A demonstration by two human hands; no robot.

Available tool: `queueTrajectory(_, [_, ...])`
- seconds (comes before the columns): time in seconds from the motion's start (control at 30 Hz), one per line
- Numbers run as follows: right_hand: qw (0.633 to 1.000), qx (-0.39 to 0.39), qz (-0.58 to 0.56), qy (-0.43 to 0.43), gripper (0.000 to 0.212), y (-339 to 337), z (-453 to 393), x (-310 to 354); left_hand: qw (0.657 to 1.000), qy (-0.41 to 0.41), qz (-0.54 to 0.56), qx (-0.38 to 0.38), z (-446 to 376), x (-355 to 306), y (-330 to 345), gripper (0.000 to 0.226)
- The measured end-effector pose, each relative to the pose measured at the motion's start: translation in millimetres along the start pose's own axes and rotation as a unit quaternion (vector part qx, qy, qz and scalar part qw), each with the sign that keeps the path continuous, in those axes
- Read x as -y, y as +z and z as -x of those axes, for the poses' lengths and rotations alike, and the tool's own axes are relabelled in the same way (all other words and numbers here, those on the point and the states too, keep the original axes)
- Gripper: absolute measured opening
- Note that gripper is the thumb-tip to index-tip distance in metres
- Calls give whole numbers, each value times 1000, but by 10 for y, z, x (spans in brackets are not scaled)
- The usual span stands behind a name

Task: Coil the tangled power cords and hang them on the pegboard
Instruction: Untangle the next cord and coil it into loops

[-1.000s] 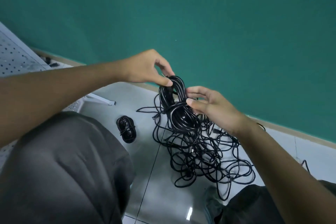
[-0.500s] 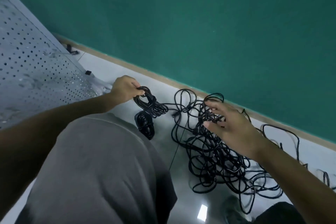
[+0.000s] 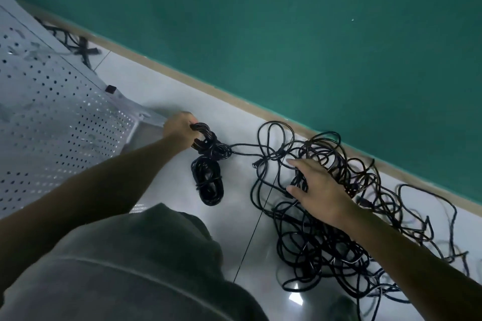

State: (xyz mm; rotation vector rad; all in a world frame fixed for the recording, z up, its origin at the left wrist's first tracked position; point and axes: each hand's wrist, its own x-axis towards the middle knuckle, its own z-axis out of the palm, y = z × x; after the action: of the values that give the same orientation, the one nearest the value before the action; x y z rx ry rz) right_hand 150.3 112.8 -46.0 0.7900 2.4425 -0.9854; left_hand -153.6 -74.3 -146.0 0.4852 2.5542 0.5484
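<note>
1. Head view, hands: a person crouching on a pale tiled floor [image 3: 161, 101] is working w/ both hands among black power cords. The left hand [image 3: 180, 129] is curling its fingers round a coiled bundle [image 3: 208, 142] at the bundle's top loop, just right of the pegboard's near corner. The right hand [image 3: 319, 187] is hovering, fingers spread and relaxed, over the tangled pile [image 3: 339, 229]; whether the fingertips are touching a strand can't be told, and it is gripping nothing.

2. Head view, cords: one strand is running from the held bundle rightward into the tangle, so the two are not yet apart. A second coiled bundle [image 3: 208, 185] is lying on the floor just below the held one, near the person's knee [image 3: 135, 263]. The tangle is sprawling at right, along the teal wall [image 3: 287, 21].

3. Head view, pegboard [image 3: 47, 117]: the white perforated panel is standing at left; more cord ends are showing at its far edge.

4. Handling, a judgement: cords are looking light, limp and smooth-jacketed, likely to snag on each other rather than slide free. Best hold is probably thru the bundle's wrapped waist, and at a plug end when drawing a strand from the pile.
</note>
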Motion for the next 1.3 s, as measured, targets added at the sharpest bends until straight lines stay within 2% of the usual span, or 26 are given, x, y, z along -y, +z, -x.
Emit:
queueTrajectory(0.13, [999,33,31,3,62,105,-352,-195,998,2,-61,-10,-38,133,133,20])
queueTrajectory(0.27, [998,35,47,6,64,143,-548,-360,995,55,-85,2,-45,34,269,33])
queueTrajectory(0.33, [998,32,45,4,64,159,-580,-406,990,121,-78,10,-43,-92,349,34])
queueTrajectory(0.4, [998,28,49,3,62,170,-585,-460,970,207,-96,81,-27,-217,465,31])
queueTrajectory(0.47, [998,23,51,2,59,186,-582,-515,933,250,-177,189,21,-316,615,43])
queueTrajectory(0.53, [999,22,45,3,58,198,-578,-549,899,246,-250,262,53,-338,795,61])
queueTrajectory(0.67, [999,22,38,1,57,239,-594,-594,873,205,-275,346,51,-266,1088,73])
queueTrajectory(0.8, [999,19,31,8,58,279,-588,-584,862,206,-305,350,37,-273,1136,78])
queueTrajectory(0.9, [999,18,27,11,59,297,-568,-582,868,228,-292,332,47,-307,1072,77])
queueTrajectory(1.13, [1000,8,12,27,63,128,-389,-539,894,259,-159,329,154,-601,659,68])
queueTrajectory(1.3, [999,-18,-12,45,71,-226,-123,-368,888,304,-85,336,391,-1122,193,52])
